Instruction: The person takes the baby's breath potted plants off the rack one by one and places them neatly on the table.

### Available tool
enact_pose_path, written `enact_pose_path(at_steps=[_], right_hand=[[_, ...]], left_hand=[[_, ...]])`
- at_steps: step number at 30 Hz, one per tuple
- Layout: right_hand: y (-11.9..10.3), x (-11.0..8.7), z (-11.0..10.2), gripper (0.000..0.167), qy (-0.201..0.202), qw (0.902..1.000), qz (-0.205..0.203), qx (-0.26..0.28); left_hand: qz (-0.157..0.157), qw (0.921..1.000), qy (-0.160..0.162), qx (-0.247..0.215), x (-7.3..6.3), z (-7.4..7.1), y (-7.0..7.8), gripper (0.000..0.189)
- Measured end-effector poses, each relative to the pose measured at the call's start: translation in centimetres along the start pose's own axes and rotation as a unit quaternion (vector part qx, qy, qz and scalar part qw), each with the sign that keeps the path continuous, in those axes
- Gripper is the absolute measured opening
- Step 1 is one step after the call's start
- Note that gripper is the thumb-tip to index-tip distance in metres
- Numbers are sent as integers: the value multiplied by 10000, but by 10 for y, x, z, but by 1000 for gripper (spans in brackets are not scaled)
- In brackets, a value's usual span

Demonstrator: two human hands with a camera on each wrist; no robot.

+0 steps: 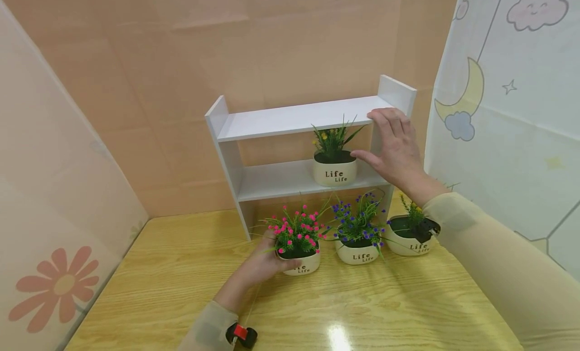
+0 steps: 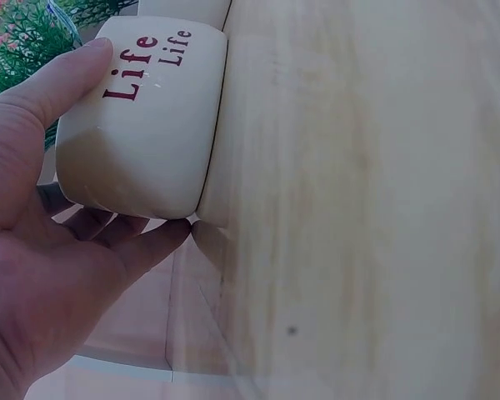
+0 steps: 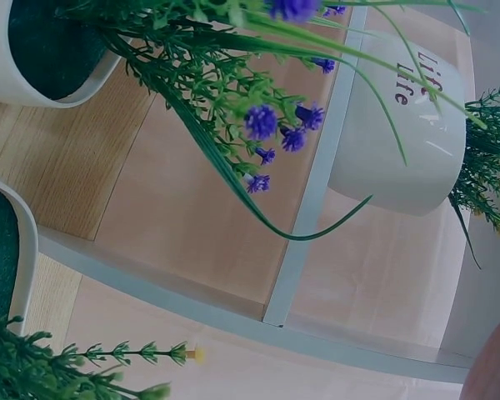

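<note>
My left hand (image 1: 263, 263) grips a cream pot with pink flowers (image 1: 296, 235) standing on the table, the thumb across its front. In the left wrist view, the thumb lies on the lettered face of the pot (image 2: 150, 125) and fingers curl about its side. My right hand (image 1: 396, 149) is raised at the right end of the white shelf (image 1: 272, 122), fingers extended at the top board's front edge. Its thumb points at the rim of a yellow-flowered pot (image 1: 335, 172) on the middle board; whether they touch I cannot tell. Only a sliver of that hand (image 3: 492, 358) shows in the right wrist view.
On the wooden table (image 1: 181, 270), a pot with blue-purple flowers (image 1: 360, 250) stands right of the pink one. Farther right is another yellow-flowered pot (image 1: 408, 240), partly behind my right forearm. Fabric backdrops (image 1: 294, 49) hang behind and at both sides.
</note>
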State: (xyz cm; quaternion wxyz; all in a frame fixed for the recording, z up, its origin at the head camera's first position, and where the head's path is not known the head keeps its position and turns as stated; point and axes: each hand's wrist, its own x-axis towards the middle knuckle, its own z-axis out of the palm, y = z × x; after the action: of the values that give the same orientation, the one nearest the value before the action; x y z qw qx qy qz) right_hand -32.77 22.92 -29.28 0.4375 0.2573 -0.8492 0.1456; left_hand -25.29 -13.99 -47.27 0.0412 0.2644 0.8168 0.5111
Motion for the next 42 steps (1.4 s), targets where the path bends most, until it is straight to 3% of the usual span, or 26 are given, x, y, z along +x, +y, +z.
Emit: enact_pose_path(at_steps=[18,26,30,37,42], right_hand=[[3,-1,1,95,25,10000,-24,0],[5,0,3,96,58,10000,-71,31],[6,0,4,96,65,9999,-77,63],[7,0,6,96,66,9999,-93,58],[8,1,7,96,138,9998,-118,104]], left_hand=[[-8,9999,-1,-159,0,0,3,77],[250,9991,-105,-331,1,3,2,73],[-11,9997,-21,-241,-4,3,2,77],[-827,9948,30,-600,-16,0,6,114],[-1165,9913,149,-600,-22,-5,11,123]])
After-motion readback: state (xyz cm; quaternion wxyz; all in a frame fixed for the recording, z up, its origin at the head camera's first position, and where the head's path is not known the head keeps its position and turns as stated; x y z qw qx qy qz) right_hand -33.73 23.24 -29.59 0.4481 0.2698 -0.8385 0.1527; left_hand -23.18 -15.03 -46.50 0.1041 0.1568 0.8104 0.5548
